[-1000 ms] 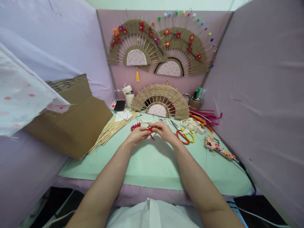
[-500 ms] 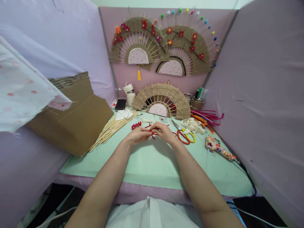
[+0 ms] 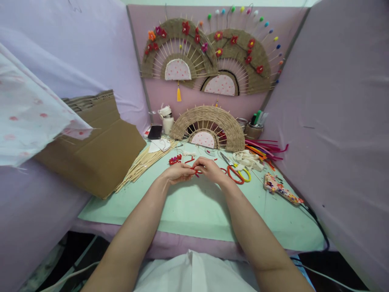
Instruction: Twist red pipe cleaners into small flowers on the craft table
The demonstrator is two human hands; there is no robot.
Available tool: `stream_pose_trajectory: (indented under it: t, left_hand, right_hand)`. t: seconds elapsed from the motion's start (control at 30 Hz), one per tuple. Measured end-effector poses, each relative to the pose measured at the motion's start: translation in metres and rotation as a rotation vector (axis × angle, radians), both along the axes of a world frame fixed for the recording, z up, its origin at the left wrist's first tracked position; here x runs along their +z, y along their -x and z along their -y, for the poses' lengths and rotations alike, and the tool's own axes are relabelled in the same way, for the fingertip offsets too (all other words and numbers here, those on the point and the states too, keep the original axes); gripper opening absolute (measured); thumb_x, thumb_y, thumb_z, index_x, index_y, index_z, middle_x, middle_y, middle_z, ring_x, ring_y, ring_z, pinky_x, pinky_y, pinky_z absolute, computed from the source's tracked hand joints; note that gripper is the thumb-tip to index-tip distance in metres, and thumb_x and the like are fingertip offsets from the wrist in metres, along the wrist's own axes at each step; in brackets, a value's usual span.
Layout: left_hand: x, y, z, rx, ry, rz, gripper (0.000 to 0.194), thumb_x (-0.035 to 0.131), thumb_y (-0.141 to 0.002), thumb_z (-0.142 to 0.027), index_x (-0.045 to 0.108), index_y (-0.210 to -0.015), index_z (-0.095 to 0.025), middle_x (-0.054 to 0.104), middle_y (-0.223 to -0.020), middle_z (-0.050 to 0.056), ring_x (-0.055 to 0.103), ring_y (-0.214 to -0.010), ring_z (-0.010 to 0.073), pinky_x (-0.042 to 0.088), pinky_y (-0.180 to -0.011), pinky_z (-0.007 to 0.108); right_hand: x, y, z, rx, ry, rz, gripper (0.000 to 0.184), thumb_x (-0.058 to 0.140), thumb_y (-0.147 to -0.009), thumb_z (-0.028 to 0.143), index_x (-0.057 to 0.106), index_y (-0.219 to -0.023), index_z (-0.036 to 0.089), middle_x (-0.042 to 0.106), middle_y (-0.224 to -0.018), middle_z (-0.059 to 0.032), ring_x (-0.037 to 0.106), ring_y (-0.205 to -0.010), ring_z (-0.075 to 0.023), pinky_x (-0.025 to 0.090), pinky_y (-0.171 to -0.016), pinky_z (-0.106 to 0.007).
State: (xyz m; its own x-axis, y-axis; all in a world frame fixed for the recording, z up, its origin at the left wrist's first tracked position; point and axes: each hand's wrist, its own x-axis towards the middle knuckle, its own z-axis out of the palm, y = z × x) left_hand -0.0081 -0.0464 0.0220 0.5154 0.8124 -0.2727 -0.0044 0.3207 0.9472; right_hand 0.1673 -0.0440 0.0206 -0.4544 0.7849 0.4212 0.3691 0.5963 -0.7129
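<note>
My left hand (image 3: 180, 173) and my right hand (image 3: 207, 168) meet over the green table cover, fingertips pinched together on a red pipe cleaner (image 3: 197, 172). Its middle is mostly hidden by my fingers, and a darker pink-red end shows below them. Just beyond my left hand lies a small cluster of red and purple pipe-cleaner flowers (image 3: 175, 159), with a short red pipe-cleaner piece (image 3: 190, 160) beside it. Right of my right hand rest scissors with red handles (image 3: 235, 175) and another pair with yellow handles (image 3: 245, 174).
A twine-wrapped fan (image 3: 209, 115) stands behind my hands. Thin sticks (image 3: 142, 166) and cardboard (image 3: 100, 156) are on the left. At the right lie pink and orange pipe cleaners (image 3: 267, 149), cream ribbon (image 3: 248, 160) and a patterned glue gun (image 3: 281, 189) with a black cord.
The view has shifted very slightly. Both hands stay in nearly the same place, still pinching the red pipe cleaner, with a small shift of the fingers.
</note>
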Motion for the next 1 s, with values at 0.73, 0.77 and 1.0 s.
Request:
stream_pose_trajectory:
  t: [0.73, 0.77, 1.0]
  left_hand:
    - [0.000, -0.010, -0.005, 0.302, -0.052, 0.239, 0.013, 0.071, -0.068, -0.018, 0.069, -0.076, -0.010, 0.068, -0.075, 0.007, 0.059, -0.070, 0.0094, 0.047, -0.074, 0.023]
    - [-0.001, -0.010, -0.005, 0.304, -0.047, 0.238, 0.014, 0.071, -0.068, -0.021, 0.069, -0.076, -0.010, 0.067, -0.075, 0.007, 0.060, -0.069, 0.0094, 0.047, -0.073, 0.022]
    - [0.000, -0.009, -0.005, 0.319, -0.031, 0.191, 0.020, 0.069, -0.070, -0.028, 0.067, -0.080, -0.011, 0.068, -0.075, 0.008, 0.062, -0.068, 0.0113, 0.048, -0.067, 0.022]
  right_hand:
    - [-0.005, 0.007, 0.000, -0.280, 0.024, -0.157, 0.026, 0.054, -0.079, 0.040, 0.062, -0.072, 0.016, 0.060, -0.066, -0.0007, 0.051, -0.062, -0.0125, 0.039, -0.060, -0.024]
    - [-0.005, 0.008, 0.000, -0.276, 0.018, -0.149, 0.024, 0.054, -0.079, 0.038, 0.062, -0.072, 0.016, 0.061, -0.067, -0.0011, 0.051, -0.062, -0.0125, 0.039, -0.060, -0.024]
    - [-0.005, 0.009, 0.001, -0.286, 0.000, -0.133, 0.020, 0.055, -0.079, 0.034, 0.061, -0.071, 0.017, 0.060, -0.065, -0.0006, 0.050, -0.060, -0.0120, 0.038, -0.059, -0.024]
